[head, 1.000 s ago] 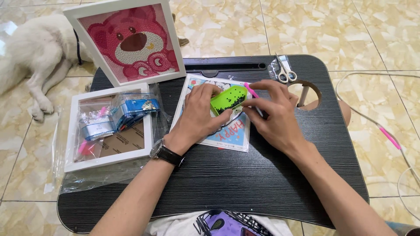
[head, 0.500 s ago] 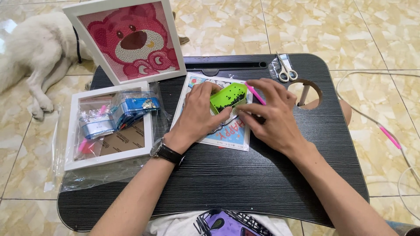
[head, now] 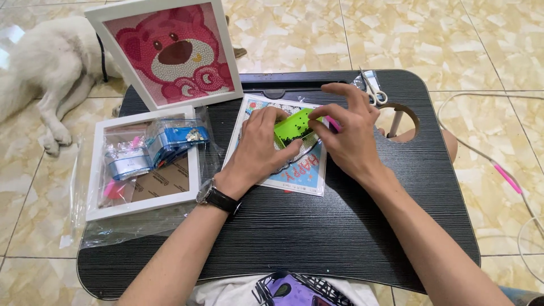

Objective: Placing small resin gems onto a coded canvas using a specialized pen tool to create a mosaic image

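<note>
Green tray point(head: 296, 126), long axis up-right

- Your lap table point(head: 317, 238) looks like matt black wood-grain laminate, finely ridged.
- The green tray point(head: 294, 126) in your fingers is glossy plastic.
- The canvas sheet point(head: 300, 173) beneath looks like printed paper or cloth.
- The white frame point(head: 141, 207) sits in clear, crinkled plastic film.
- The floor tiles point(head: 453, 39) shine smooth.
</note>
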